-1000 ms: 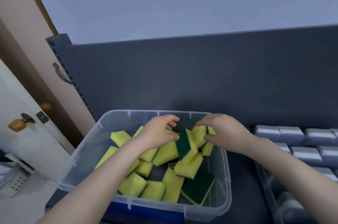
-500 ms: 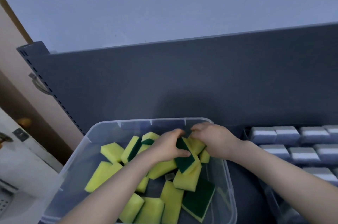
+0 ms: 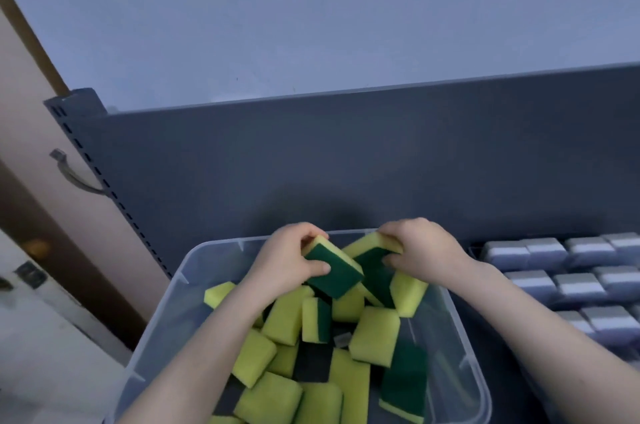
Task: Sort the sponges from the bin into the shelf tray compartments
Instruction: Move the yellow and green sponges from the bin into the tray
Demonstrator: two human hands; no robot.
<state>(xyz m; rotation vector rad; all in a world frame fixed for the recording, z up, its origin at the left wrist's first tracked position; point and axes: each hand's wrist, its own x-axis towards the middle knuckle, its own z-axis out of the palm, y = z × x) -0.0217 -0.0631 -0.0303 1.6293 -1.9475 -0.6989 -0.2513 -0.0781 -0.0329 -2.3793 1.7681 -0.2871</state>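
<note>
Nearest me, below both wrists, loose yellow-and-green sponges (image 3: pixel 374 337) lie heaped in the clear plastic bin (image 3: pixel 166 326). Above the heap, my left hand (image 3: pixel 287 262) is clamped on one sponge (image 3: pixel 334 269), thumb on its dark green face, fingers curled over its yellow far edge. Just right of it, my right hand (image 3: pixel 424 248) is closed on a second sponge (image 3: pixel 372 247), fingers over its yellow top, thumb under; a further yellow sponge (image 3: pixel 408 292) sits directly beneath this hand. The two held sponges touch. To the right of my right forearm, rows of grey-and-white sponges (image 3: pixel 568 271) fill the shelf tray (image 3: pixel 476 247). Beyond both hands rises the dark grey shelf back panel (image 3: pixel 346 160), then the pale wall (image 3: pixel 311 8).
</note>
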